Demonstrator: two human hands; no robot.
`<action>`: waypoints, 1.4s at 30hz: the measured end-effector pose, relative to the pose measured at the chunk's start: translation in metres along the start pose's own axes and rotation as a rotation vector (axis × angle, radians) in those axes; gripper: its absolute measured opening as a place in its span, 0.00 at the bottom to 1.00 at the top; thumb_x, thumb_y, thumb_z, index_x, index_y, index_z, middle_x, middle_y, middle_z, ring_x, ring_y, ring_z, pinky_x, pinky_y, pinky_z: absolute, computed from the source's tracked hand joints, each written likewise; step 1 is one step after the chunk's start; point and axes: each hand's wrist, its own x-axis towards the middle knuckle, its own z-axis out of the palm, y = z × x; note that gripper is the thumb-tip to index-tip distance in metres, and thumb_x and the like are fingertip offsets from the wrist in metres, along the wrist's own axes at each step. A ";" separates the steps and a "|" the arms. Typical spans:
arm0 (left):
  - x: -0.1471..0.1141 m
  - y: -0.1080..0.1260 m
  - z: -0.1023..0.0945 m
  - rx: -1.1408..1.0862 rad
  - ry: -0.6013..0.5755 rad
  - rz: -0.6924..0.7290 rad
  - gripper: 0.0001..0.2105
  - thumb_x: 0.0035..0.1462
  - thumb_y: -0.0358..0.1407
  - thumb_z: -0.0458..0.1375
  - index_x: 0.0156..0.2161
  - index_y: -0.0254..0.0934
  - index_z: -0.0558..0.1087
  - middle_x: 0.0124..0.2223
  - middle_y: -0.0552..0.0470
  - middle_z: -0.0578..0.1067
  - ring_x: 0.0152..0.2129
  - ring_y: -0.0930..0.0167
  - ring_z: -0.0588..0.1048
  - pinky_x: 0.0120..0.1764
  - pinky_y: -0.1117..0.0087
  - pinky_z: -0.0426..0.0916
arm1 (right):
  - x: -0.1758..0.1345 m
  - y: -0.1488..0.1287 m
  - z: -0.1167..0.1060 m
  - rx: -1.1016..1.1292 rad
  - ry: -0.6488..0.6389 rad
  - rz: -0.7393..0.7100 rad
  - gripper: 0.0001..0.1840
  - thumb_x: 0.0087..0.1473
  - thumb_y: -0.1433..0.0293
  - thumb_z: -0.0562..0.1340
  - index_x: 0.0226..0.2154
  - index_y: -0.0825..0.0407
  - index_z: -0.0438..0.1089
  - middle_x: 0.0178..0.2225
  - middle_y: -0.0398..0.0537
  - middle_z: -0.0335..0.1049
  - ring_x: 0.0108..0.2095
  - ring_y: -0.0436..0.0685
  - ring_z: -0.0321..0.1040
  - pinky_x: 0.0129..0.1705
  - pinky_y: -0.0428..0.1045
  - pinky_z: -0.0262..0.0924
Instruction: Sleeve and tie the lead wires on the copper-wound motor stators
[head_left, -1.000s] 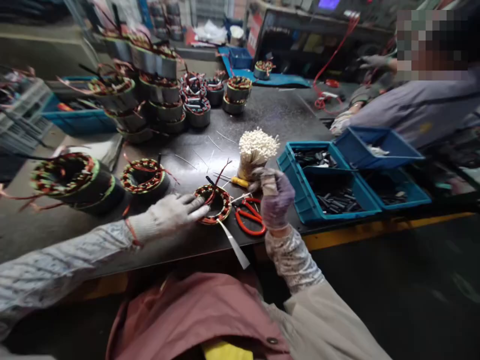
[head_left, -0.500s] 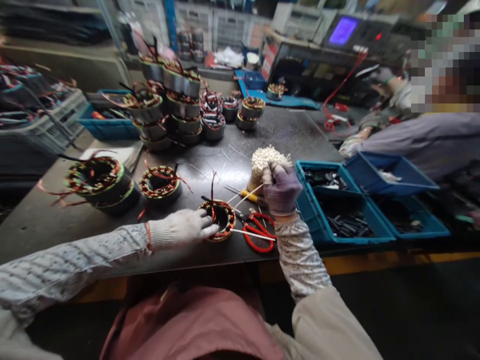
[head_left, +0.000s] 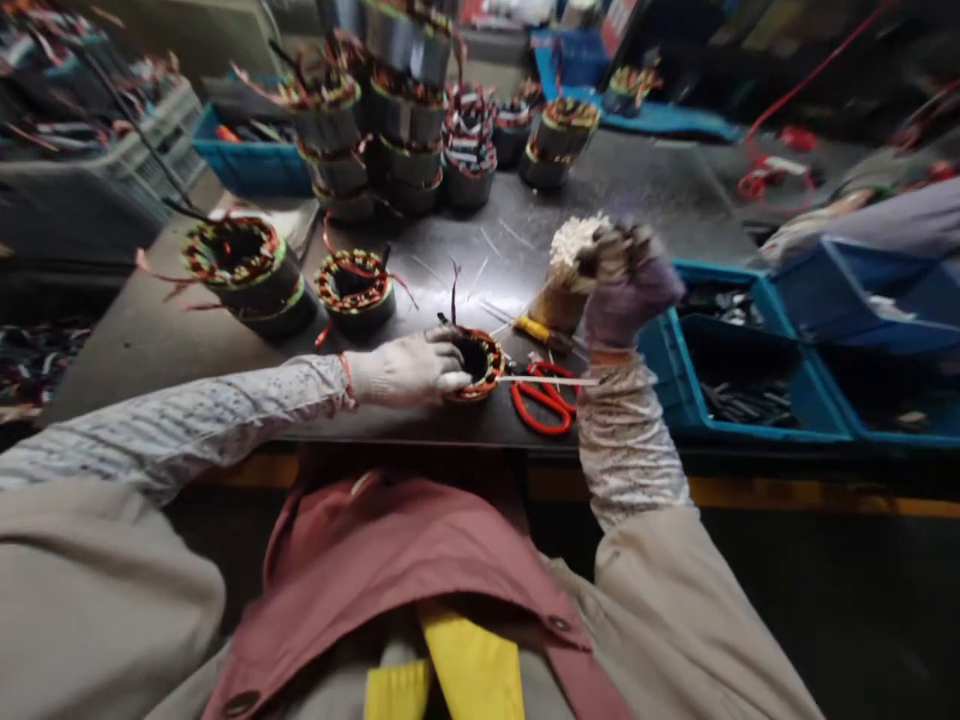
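At the table's front, a motor stator (head_left: 491, 372) wound with copper wire stands with a dark lead sticking up. My left hand (head_left: 412, 370), in a white glove, grips its left side, fingers over the rim. My right hand (head_left: 630, 280), in a purple and grey glove, is raised right of the stator, fingers curled and blurred by motion. It is closed on a thin white cord, only faintly visible toward the stator. Another white cord (head_left: 551, 380) extends right from the stator, over red-handled scissors (head_left: 541, 405). Behind my right hand stands a bundle of white cords (head_left: 577, 245).
A yellow-handled tool (head_left: 531, 328) lies beside the bundle. More stators (head_left: 356, 285) stand left, with stacks (head_left: 409, 120) behind. Blue bins (head_left: 750, 385) with dark pieces stand right. A co-worker's sleeve (head_left: 892, 220) shows beyond them.
My right hand has lifted up and away from the stator. My left hand stays on the stator. The view has tilted downward, showing more of my apron.
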 end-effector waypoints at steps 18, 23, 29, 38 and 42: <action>0.020 0.031 0.001 -0.033 -0.122 -0.398 0.21 0.64 0.45 0.52 0.57 0.39 0.71 0.57 0.46 0.74 0.55 0.62 0.70 0.61 0.57 0.59 | -0.224 -0.103 -0.111 0.312 -0.645 0.151 0.18 0.61 0.77 0.57 0.50 0.44 0.71 0.47 0.51 0.77 0.52 0.59 0.74 0.53 0.59 0.71; 0.018 0.032 0.000 -0.058 -0.117 -0.422 0.24 0.62 0.44 0.55 0.61 0.37 0.66 0.58 0.44 0.73 0.56 0.61 0.70 0.61 0.56 0.58 | -0.215 -0.101 -0.109 0.379 -0.652 0.244 0.16 0.61 0.77 0.59 0.48 0.45 0.73 0.47 0.51 0.78 0.50 0.58 0.74 0.52 0.56 0.72; 0.014 0.025 0.001 -0.090 -0.081 -0.377 0.23 0.62 0.43 0.54 0.60 0.37 0.67 0.56 0.42 0.74 0.54 0.60 0.71 0.61 0.54 0.59 | -0.216 -0.103 -0.095 0.383 -0.606 0.364 0.13 0.61 0.74 0.59 0.46 0.47 0.74 0.45 0.52 0.78 0.48 0.58 0.76 0.49 0.54 0.74; 0.001 0.035 0.012 -0.208 0.199 -0.542 0.26 0.61 0.42 0.55 0.62 0.33 0.64 0.55 0.41 0.75 0.56 0.58 0.71 0.59 0.54 0.64 | -0.217 -0.069 -0.018 0.254 -0.309 0.320 0.10 0.60 0.67 0.61 0.43 0.46 0.76 0.40 0.48 0.80 0.41 0.56 0.78 0.47 0.52 0.74; -0.004 0.041 0.025 -0.251 0.343 -0.568 0.30 0.62 0.39 0.54 0.67 0.34 0.56 0.49 0.45 0.79 0.54 0.61 0.73 0.62 0.52 0.60 | -0.211 -0.073 -0.024 0.234 -0.230 0.351 0.07 0.56 0.69 0.66 0.40 0.47 0.76 0.39 0.47 0.79 0.40 0.55 0.77 0.45 0.51 0.73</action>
